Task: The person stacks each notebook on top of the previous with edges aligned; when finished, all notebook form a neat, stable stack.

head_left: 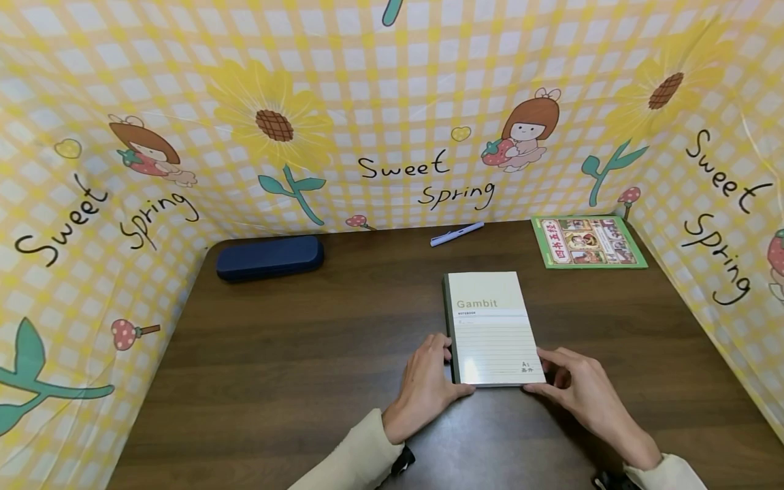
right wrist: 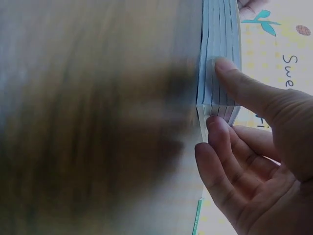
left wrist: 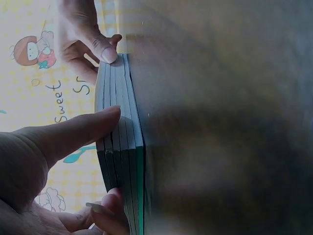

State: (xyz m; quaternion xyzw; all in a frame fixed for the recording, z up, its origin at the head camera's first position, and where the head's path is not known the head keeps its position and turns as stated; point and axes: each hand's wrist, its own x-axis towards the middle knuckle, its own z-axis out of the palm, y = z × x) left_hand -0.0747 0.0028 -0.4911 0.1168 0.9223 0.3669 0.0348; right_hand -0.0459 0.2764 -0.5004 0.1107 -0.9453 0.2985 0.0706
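A stack of several notebooks [head_left: 493, 340] lies on the dark wooden table, its top cover pale and lined, marked "Gambit". My left hand [head_left: 422, 386] holds the near left corner, thumb along the near edge and fingers at the dark spine side. At the near right corner my right hand [head_left: 584, 389] grips with its thumb on the near edge and curled fingers against the right side. The layered edges of the notebooks [left wrist: 117, 88] show in the left wrist view, lined up nearly flush. In the right wrist view the right thumb [right wrist: 244, 88] touches these edges.
A dark blue case [head_left: 269, 258] sits at the back left of the table [head_left: 294, 361]. Toward the back middle lies a lavender pen [head_left: 456, 234]. A green-bordered picture book [head_left: 589, 242] is at the back right. Yellow checked cloth [head_left: 392, 88] surrounds the back and sides.
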